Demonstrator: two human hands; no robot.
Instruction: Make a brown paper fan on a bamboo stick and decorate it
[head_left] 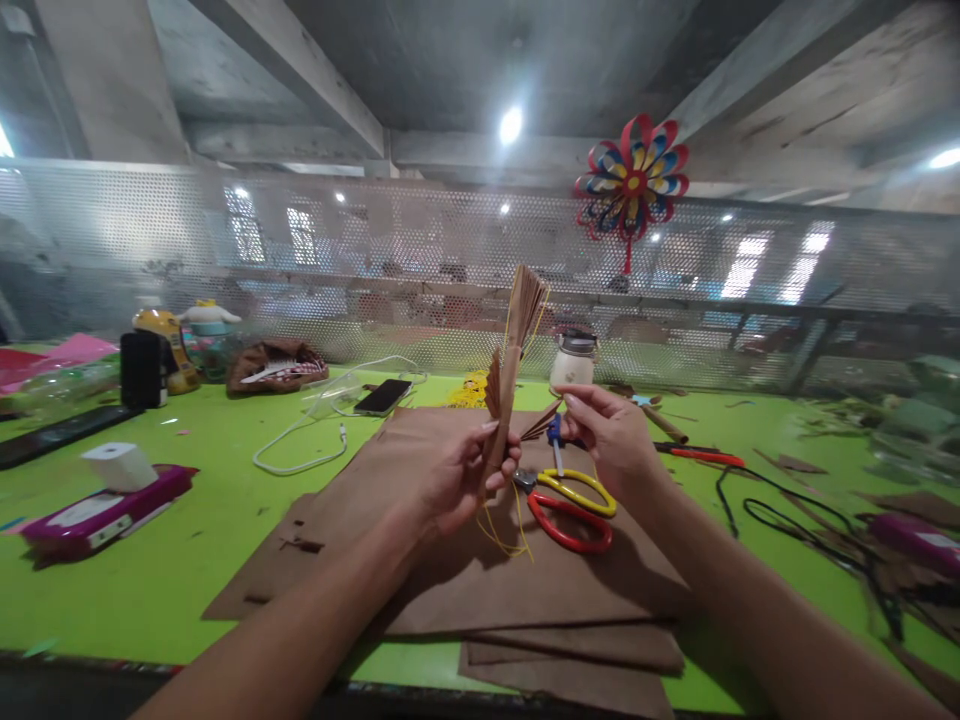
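Note:
My left hand is closed around the lower part of a pleated brown paper fan, held upright above the table. Yellow string runs along its folds and dangles below my fingers. My right hand pinches the tip of a smaller folded section of the brown paper, spread out to the right of the fan. Below my hands, scissors with one yellow and one red handle lie on flat brown paper sheets. A small blue-handled tool with a metal shaft shows beside my right fingers.
On the green table, a white jar, yellow string pile and phone lie behind. At left are a purple box and white cable; at right, a red-handled tool and black cord. Perforated metal screen stands behind.

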